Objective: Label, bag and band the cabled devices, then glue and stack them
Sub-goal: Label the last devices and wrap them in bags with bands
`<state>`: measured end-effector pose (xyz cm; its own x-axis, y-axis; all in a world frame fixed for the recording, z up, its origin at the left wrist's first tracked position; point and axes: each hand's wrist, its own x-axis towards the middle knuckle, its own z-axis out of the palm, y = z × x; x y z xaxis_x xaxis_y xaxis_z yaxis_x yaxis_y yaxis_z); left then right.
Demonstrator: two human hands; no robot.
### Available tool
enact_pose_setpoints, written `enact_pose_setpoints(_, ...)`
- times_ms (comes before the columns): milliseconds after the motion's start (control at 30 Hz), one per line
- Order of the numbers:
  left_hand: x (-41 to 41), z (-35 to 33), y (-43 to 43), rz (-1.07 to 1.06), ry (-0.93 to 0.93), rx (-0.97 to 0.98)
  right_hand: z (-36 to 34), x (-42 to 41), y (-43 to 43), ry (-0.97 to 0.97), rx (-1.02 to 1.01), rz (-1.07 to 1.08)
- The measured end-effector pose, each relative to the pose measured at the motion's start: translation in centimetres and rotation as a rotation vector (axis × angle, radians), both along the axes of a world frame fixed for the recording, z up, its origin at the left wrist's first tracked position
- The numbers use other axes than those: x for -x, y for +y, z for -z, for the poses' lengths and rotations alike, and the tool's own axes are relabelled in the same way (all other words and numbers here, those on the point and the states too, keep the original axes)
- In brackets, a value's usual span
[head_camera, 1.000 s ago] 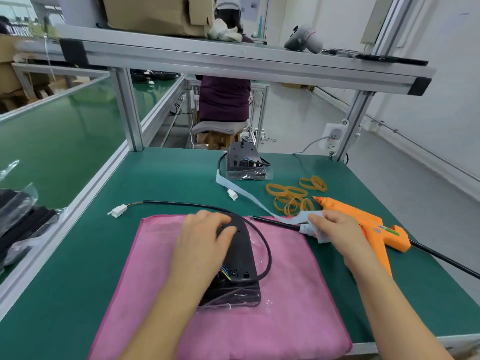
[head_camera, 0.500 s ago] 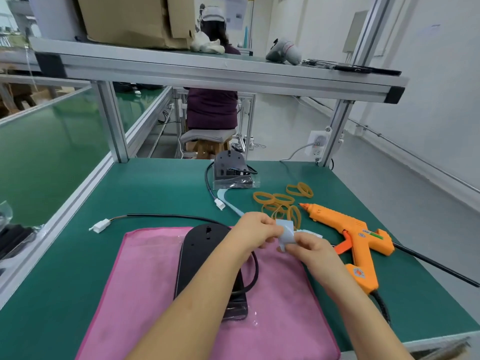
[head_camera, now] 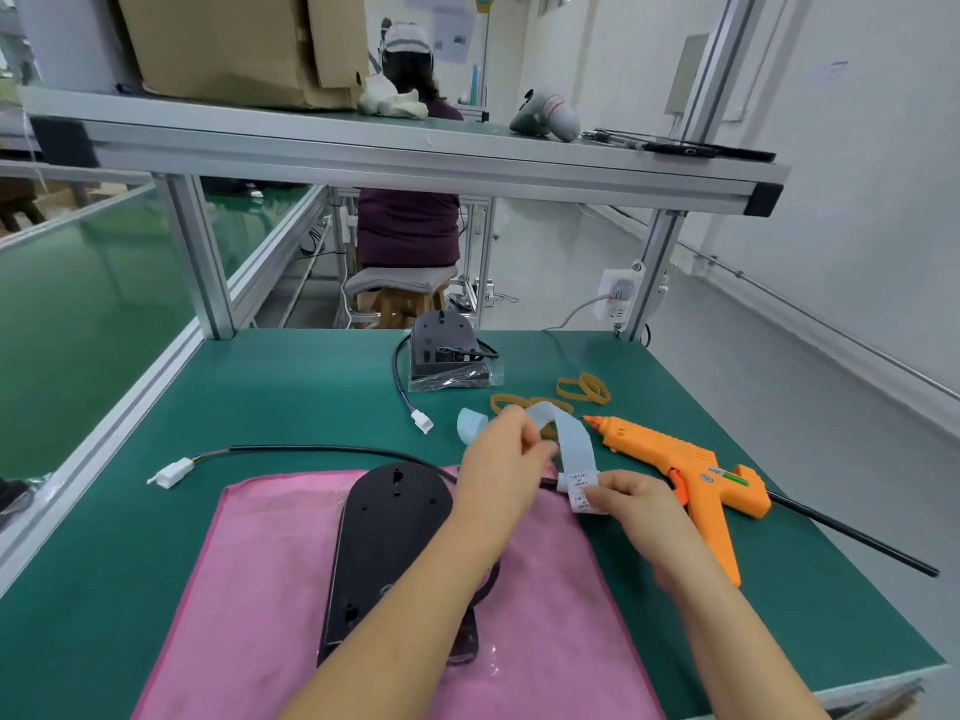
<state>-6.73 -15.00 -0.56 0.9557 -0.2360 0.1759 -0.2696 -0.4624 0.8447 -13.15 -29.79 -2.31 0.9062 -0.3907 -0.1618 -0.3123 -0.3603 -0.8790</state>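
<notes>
We pinch the pale blue backing strip [head_camera: 569, 439] in our left hand [head_camera: 501, 454] and the white printed label [head_camera: 582, 491] in our right hand [head_camera: 631, 498], at the thin black cable [head_camera: 337, 451] crossing between them, with the flat black oval device [head_camera: 387, 537] lying lengthwise beneath our left wrist.

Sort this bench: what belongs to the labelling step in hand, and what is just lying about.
In hand: left hand pinching pale blue backing strip; right hand pinching white printed label; black flat device on pink cloth; its black cable.
Lying about: orange glue gun; tan rubber bands; bagged black device; cardboard box.
</notes>
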Motion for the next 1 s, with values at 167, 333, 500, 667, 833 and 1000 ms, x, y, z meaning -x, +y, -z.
enact_pose_setpoints(167, 0.6, 0.6, -2.2, 0.254, -0.274, -0.352, -0.3, 0.0, -0.3, -0.010, -0.104, -0.008)
enact_pose_setpoints(333, 0.3, 1.0, -2.9, 0.293, -0.378, -0.514, -0.4, 0.1, -0.7, -0.020, -0.152, -0.040)
enact_pose_setpoints(500, 0.4, 1.3, -3.1, 0.303, -0.416, -0.553, 0.3, -0.1, -1.4, -0.032, -0.103, 0.017)
enact_pose_setpoints(667, 0.6, 1.5, -3.3, 0.296, -0.490, -0.577, 0.2, 0.1, -1.6, -0.047, -0.163, -0.029)
enact_pose_setpoints(833, 0.9, 1.1, -3.4, 0.291, -0.569, -0.658, -0.1, 0.3, -1.7, -0.049, -0.199, -0.043)
enact_pose_setpoints(1000, 0.9, 1.2, -3.5, 0.280, -0.646, -0.704, 0.1, 0.3, -1.8, -0.056, -0.192, -0.016)
